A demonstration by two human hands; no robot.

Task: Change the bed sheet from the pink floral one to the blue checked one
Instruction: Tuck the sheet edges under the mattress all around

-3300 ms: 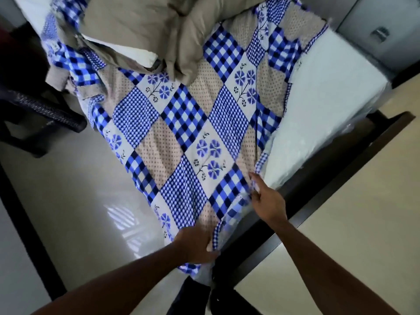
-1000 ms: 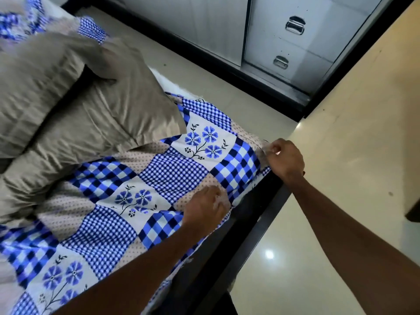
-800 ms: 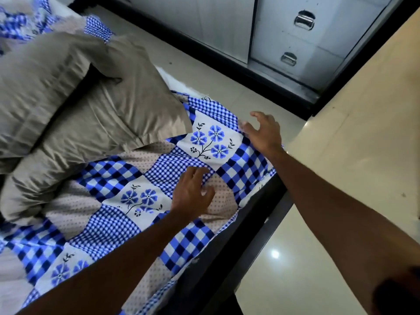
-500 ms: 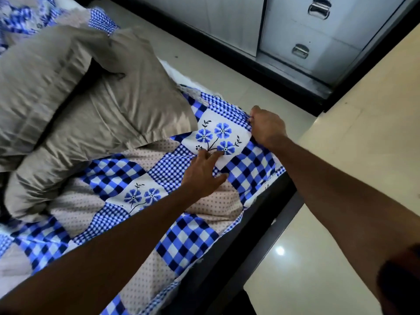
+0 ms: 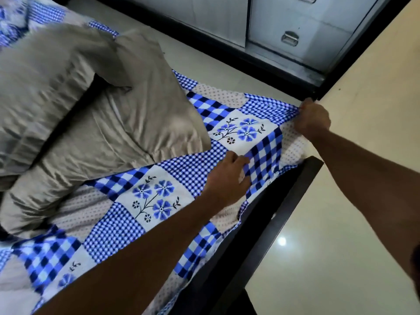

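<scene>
Head view: the fingers [image 5: 301, 110] of the right hand [image 5: 312, 120] are seen curled into a fist around the far right corner of the blue checked sheet [image 5: 159, 189], and the fabric is drawn into taut creases that run from that fist toward the middle of the bed. The fingers [image 5: 238, 160] of the left hand [image 5: 227, 176] are bent and closed on a raised fold of the same sheet, at a patch of dark blue and white checks, near the right edge of the mattress and nearer than the right hand. Both forearms are stretched out from the near side, the left one lying across the sheet and the right one held over the floor [image 5: 329, 246]. The sheet is spread over the mattress, with patches of checks, small dots and blue flowers, and its right edge is draped over the dark bed frame [image 5: 284, 201], which runs diagonally from the near side to the far right. Two grey-beige pillows are laid on the sheet to the left: one pillow [image 5: 127, 123] closer to the hands, with its corner resting just beside a flowered patch, and another pillow [image 5: 45, 71] behind it, further left. At the far side, beyond a strip of floor, a grey cabinet [image 5: 227, 17] with a metal drawer handle [image 5: 289, 38] is visible.
</scene>
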